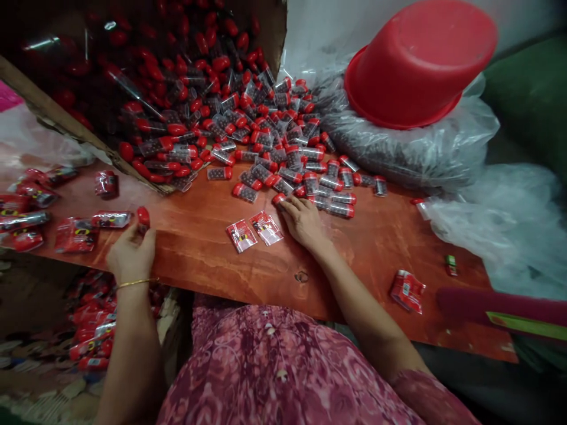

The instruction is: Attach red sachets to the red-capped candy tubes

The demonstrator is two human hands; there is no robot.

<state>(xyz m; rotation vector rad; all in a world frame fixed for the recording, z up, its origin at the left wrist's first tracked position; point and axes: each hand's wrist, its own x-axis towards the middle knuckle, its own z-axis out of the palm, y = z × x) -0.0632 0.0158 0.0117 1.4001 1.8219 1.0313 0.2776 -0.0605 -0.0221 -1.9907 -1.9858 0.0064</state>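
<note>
My left hand point(132, 255), with a thin gold bangle at the wrist, is closed around a small red-capped bottle point(143, 217) whose red end sticks up between thumb and fingers. Beside it lie red-labelled packets point(76, 235). My right hand point(305, 221) reaches the near edge of a heap of small clear bottles point(292, 158) with red caps and dark contents. Its fingertips close on the red cap point(279, 199) of one of them; the rest of that bottle is partly hidden. Left of that hand, two flat red printed packets point(267, 228) lie on the orange-red table point(199, 254).
A cardboard box point(84, 133) on its side spills bottles onto the table. An upturned red tub point(420, 65) rests on a filled plastic bag point(398, 147). Clear plastic point(509, 230), a red packet point(408, 290) and a tiny green item point(450, 265) lie right. More red packs point(93, 324) sit below, left.
</note>
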